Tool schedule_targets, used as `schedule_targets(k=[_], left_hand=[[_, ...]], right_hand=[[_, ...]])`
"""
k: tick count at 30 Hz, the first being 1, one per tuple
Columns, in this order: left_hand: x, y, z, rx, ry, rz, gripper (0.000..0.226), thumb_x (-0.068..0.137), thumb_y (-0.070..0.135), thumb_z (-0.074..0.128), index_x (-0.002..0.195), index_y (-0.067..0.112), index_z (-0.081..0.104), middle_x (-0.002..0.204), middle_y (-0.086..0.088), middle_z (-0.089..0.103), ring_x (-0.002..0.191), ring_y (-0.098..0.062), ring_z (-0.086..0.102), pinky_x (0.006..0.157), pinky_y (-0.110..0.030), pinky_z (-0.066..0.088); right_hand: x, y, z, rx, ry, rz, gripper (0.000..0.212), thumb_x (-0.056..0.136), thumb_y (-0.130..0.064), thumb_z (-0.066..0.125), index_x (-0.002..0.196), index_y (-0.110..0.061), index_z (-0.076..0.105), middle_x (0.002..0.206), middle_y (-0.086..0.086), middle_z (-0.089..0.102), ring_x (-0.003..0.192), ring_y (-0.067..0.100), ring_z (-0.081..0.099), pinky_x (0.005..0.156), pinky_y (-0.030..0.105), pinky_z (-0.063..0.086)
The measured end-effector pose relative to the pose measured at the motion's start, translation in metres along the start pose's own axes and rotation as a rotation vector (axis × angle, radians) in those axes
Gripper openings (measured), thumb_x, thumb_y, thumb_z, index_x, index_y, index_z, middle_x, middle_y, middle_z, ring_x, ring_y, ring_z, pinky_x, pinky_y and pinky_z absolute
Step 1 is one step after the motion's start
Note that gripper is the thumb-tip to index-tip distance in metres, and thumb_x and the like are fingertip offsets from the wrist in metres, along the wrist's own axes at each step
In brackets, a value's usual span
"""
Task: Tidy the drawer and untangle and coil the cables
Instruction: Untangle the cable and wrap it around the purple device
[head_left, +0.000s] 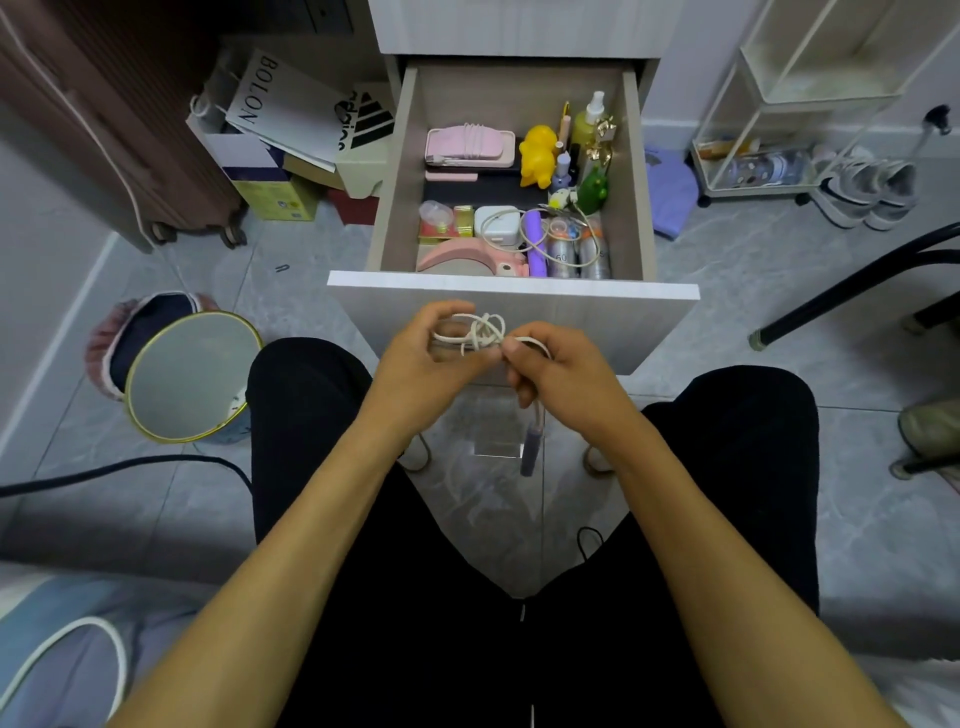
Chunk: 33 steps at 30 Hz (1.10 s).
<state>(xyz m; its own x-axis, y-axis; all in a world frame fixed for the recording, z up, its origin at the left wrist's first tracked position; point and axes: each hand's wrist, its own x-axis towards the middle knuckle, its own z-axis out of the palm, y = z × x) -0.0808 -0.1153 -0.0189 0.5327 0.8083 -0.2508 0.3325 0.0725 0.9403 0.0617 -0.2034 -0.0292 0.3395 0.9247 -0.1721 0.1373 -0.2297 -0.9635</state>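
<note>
"BOLON" bag (283, 111) beside drawer (511, 291)

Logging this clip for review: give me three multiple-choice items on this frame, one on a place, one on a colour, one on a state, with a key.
1. Where is the yellow duck toy?
A. in the open drawer
B. on the floor
C. in the bin

2. What colour is the cable being handled?
A. black
B. white
C. red

3. How is that cable held?
A. lying loose
B. by left hand only
C. by left hand and right hand

Key: 1 A, it sits among the drawer's items; 2 B, the loops look white; 3 C, both hands pinch it.
</note>
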Motion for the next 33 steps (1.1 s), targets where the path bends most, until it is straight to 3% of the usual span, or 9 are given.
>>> schedule_targets(k=[3,8,10,13,16,20,26,29,33], left_hand=[[-0.001,0.000,0.003,0.040,-0.013,0.054,0.036,0.080,0.015,0.079,0.110,0.026,0.062,0.101,0.010,0.071,0.090,-0.005,0.069,0.081,-0.025,0.056],[0.000,0.005,-0.002,-0.063,0.028,-0.014,0.028,0.085,-0.006,0.063,0.100,0.017,0.068,0.072,0.003,0.072,0.052,-0.015,0.060,0.056,-0.027,0.053],[0.001,0.006,-0.007,-0.080,0.054,-0.057,0.028,0.084,-0.005,0.064,0.103,0.014,0.066,0.067,0.000,0.070,0.048,-0.014,0.056,0.059,-0.032,0.054],[0.004,0.009,-0.018,-0.159,0.097,-0.135,0.026,0.084,-0.001,0.066,0.109,0.009,0.064,0.064,0.000,0.068,0.044,-0.010,0.050,0.064,-0.034,0.059],[0.005,0.011,-0.027,-0.217,0.051,-0.159,0.022,0.087,0.004,0.066,0.110,0.004,0.066,0.071,-0.003,0.070,0.045,-0.011,0.049,0.070,-0.037,0.059],[0.000,0.009,-0.029,-0.211,-0.021,-0.113,0.021,0.090,0.007,0.065,0.111,0.008,0.067,0.080,-0.008,0.073,0.065,-0.019,0.064,0.081,-0.041,0.059],[-0.007,0.007,-0.025,-0.132,0.107,0.023,0.019,0.090,0.006,0.067,0.105,0.012,0.057,0.068,-0.003,0.071,0.063,-0.017,0.068,0.068,-0.027,0.058],[-0.009,0.004,-0.021,-0.024,0.120,0.162,0.012,0.090,0.007,0.067,0.090,0.015,0.058,0.066,0.000,0.068,0.063,-0.017,0.068,0.065,-0.028,0.057],[-0.009,0.003,-0.022,0.019,0.125,0.252,0.016,0.090,0.005,0.067,0.085,0.020,0.062,0.072,0.002,0.069,0.065,-0.016,0.068,0.065,-0.025,0.056]], right_hand=[[0.000,-0.005,-0.006,0.082,-0.018,0.017,0.029,0.100,-0.015,0.049,0.077,-0.014,0.066,0.062,0.001,0.059,0.051,0.017,0.051,0.053,0.029,0.047],[-0.001,-0.006,-0.010,0.109,0.015,0.077,0.015,0.097,-0.016,0.055,0.088,-0.012,0.066,0.065,0.001,0.063,0.049,0.013,0.049,0.051,0.026,0.043],[-0.002,-0.007,-0.013,0.077,0.044,0.056,0.006,0.091,-0.017,0.065,0.097,-0.018,0.065,0.072,0.002,0.062,0.053,0.008,0.051,0.054,0.024,0.045],[-0.002,-0.005,-0.016,-0.123,0.067,-0.056,0.023,0.085,-0.015,0.073,0.104,-0.022,0.063,0.081,-0.004,0.058,0.057,0.002,0.049,0.059,0.016,0.044],[-0.002,-0.001,-0.014,-0.285,0.141,-0.174,0.016,0.085,-0.015,0.072,0.099,-0.021,0.066,0.085,-0.010,0.060,0.066,0.001,0.052,0.062,0.010,0.041],[0.000,0.002,-0.007,-0.382,0.195,-0.312,0.009,0.090,-0.016,0.065,0.097,-0.015,0.071,0.088,-0.007,0.065,0.074,-0.001,0.054,0.066,0.007,0.039],[-0.002,0.000,0.003,-0.301,0.182,-0.254,0.012,0.093,-0.021,0.062,0.102,-0.017,0.069,0.085,-0.006,0.066,0.073,0.013,0.060,0.062,0.025,0.052],[-0.001,-0.004,0.006,-0.248,0.171,-0.240,0.019,0.091,-0.021,0.066,0.109,-0.021,0.066,0.090,-0.006,0.065,0.078,0.010,0.062,0.069,0.017,0.051],[0.003,-0.006,0.005,-0.363,0.171,-0.350,0.023,0.089,-0.018,0.069,0.112,-0.018,0.066,0.105,-0.001,0.061,0.087,0.006,0.060,0.073,0.009,0.047]])
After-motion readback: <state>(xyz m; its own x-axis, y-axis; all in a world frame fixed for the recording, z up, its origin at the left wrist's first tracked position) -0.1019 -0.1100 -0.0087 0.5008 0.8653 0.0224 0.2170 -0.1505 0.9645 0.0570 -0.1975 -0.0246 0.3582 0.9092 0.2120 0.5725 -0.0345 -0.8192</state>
